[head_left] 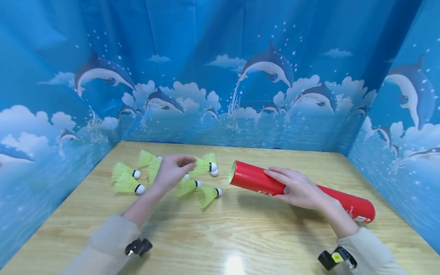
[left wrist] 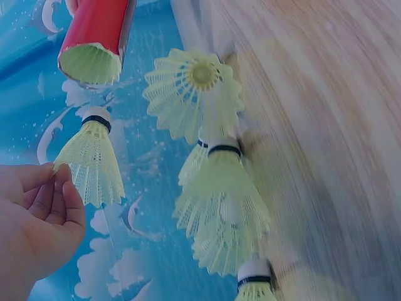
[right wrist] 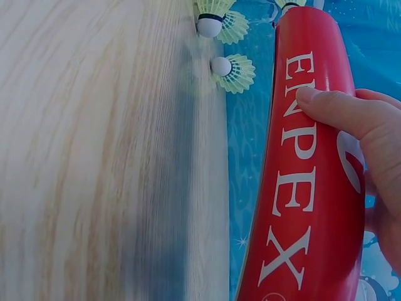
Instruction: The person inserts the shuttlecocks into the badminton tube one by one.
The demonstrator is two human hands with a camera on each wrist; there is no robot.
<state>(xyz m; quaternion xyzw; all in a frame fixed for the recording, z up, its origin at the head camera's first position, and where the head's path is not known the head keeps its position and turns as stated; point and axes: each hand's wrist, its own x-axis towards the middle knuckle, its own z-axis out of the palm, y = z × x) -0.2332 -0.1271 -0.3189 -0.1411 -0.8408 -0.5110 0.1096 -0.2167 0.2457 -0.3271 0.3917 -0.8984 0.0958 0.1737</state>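
My left hand (head_left: 172, 172) pinches a yellow-green shuttlecock (left wrist: 94, 163) by the edge of its skirt, between thumb and fingertips. Its white cork end, with a black band, points toward the mouth of a red tube (head_left: 249, 177), a short gap apart. Around that tube curl the fingers of my right hand (head_left: 299, 189), with the thumb lying over the printed letters in the right wrist view. The tube lies slanted, its mouth raised above the table and pale green inside. Below and beside my left hand lie several loose shuttlecocks (head_left: 207, 195), some partly hidden behind it.
The wooden table (head_left: 206, 236) ends at a blue curtain (head_left: 220, 126) printed with dolphins, which runs behind it and along both sides. Two shuttlecocks (head_left: 127, 185) lie at the left of the group. The tube's far end is toward the right edge.
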